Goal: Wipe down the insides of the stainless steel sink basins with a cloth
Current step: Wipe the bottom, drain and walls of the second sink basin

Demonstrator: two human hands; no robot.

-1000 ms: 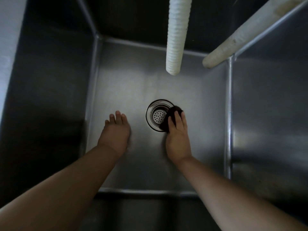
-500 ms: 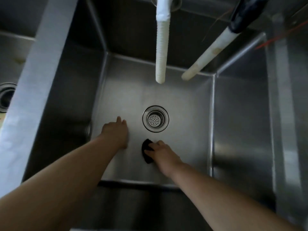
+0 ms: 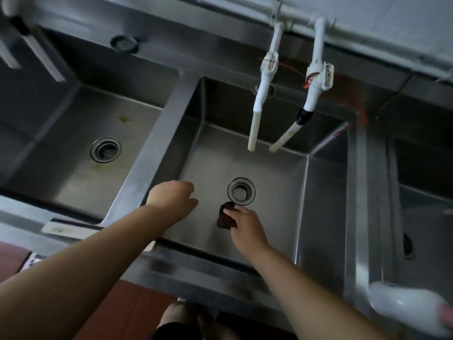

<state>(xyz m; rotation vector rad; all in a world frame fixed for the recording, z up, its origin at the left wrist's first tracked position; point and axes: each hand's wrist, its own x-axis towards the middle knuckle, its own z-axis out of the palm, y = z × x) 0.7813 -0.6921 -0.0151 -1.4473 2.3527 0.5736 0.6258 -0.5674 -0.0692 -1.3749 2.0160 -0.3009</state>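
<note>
Three stainless steel basins sit side by side — the left basin (image 3: 61, 153), the middle basin (image 3: 277, 173) and the right basin (image 3: 426, 192), the last only partly in view. Two round drain strainers show, one in the left basin (image 3: 105, 149) and one in the middle (image 3: 241, 191). Two white hoses (image 3: 259, 99) (image 3: 297, 119) hang over the middle basin — below them two hands, left hand (image 3: 171, 200) and right hand (image 3: 245, 224), and one dark cloth (image 3: 225, 215).

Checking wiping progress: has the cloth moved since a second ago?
Yes. The cloth, then at the drain's right edge, now lies just below-left of it, under the right hand.
</note>
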